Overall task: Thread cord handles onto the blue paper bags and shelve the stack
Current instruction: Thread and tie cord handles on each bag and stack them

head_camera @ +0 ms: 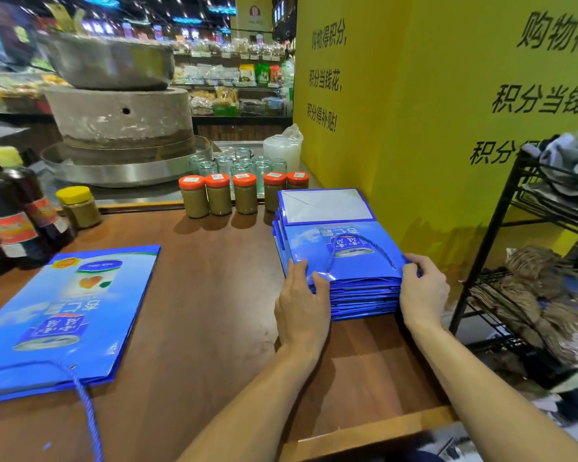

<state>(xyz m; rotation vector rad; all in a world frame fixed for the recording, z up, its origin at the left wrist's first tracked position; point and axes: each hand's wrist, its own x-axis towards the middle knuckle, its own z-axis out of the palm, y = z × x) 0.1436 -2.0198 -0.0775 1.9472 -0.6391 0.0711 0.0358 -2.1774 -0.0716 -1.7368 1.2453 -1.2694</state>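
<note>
Gripping bag stack [347, 251]: left hand [302, 298], right hand [421, 288]; jars [244, 195] behind, rack [491, 228] beside.

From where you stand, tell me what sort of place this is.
Most likely a food shop or supermarket counter: shelves of packaged goods behind, a stone mill near orange-lidded jars of brown paste, and a yellow wall printed with shopping-points slogans.

black print on yellow wall [414, 145]: 购物得积分, 积分当钱花, 积分得补贴!
</note>
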